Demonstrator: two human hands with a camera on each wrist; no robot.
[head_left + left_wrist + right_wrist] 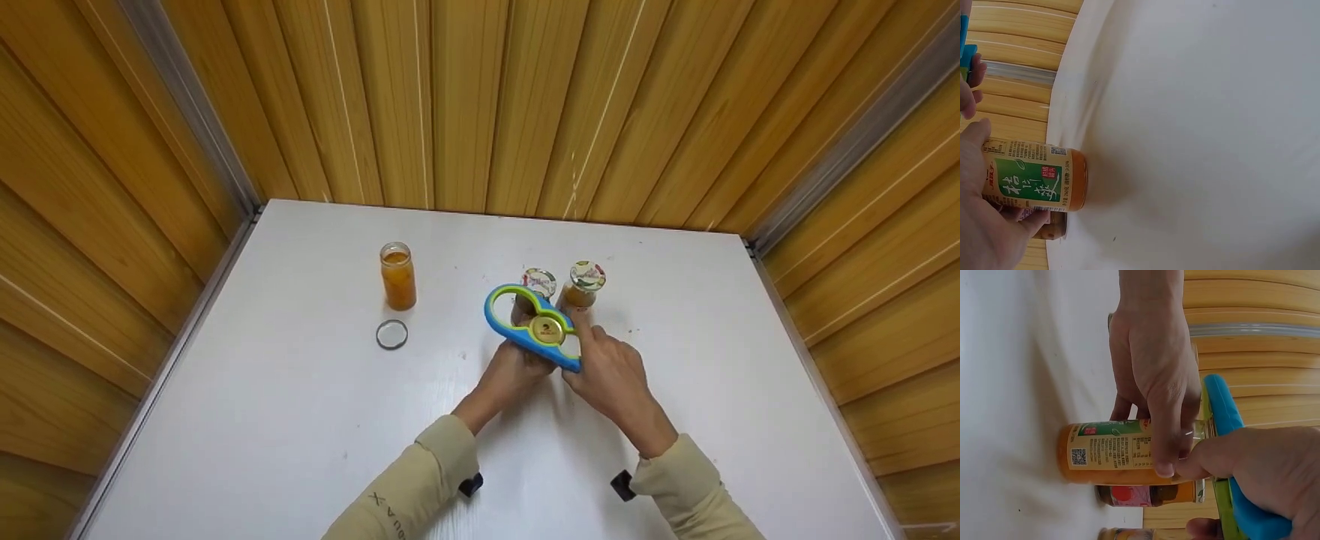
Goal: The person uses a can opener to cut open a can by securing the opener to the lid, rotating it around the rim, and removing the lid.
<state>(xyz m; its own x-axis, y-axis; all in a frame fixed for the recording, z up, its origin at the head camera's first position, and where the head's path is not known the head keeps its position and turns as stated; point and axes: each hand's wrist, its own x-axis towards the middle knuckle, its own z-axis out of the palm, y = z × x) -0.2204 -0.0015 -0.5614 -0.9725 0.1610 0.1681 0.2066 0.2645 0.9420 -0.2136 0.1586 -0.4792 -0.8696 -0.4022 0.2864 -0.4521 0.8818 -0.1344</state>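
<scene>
My left hand (514,375) grips a labelled glass jar of orange fruit (1033,174) around its upper body. The jar stands upright, its base right at the white table. Over its gold lid (547,330) sits a blue and green jar opener (536,346), the lid showing through the middle opening. With my right hand (615,375) I hold the opener's right end, fingers and thumb curled round it. In the right wrist view, the left thumb (1163,439) lies along the jar near its neck, beside the right hand.
Behind the opener stand two jars with patterned lids, one left (538,281) and one right (587,276). Farther left is an uncapped jar of orange fruit (399,285), with a loose lid (391,334) lying in front. Wood-look panels (465,112) enclose the table's back and sides.
</scene>
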